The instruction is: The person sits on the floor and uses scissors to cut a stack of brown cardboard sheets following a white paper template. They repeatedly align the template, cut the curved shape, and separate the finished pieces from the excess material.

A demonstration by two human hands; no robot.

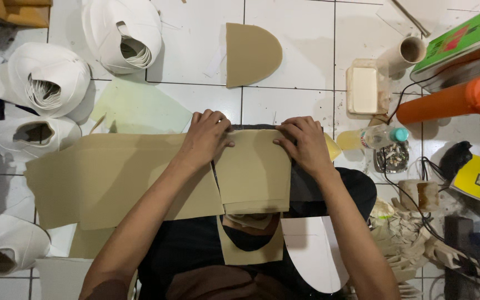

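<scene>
2 hands, flat tan sheet, matte, rectangular

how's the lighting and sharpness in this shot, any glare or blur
Head view: even, soft overhead light with no hard glare; the white tiled floor is bright but not blown out. Both the left hand and right hand on the tan sheet look sharp, casting only faint shadows. The right edge with the cables is darker, and the frame's corners look slightly stretched.
</scene>
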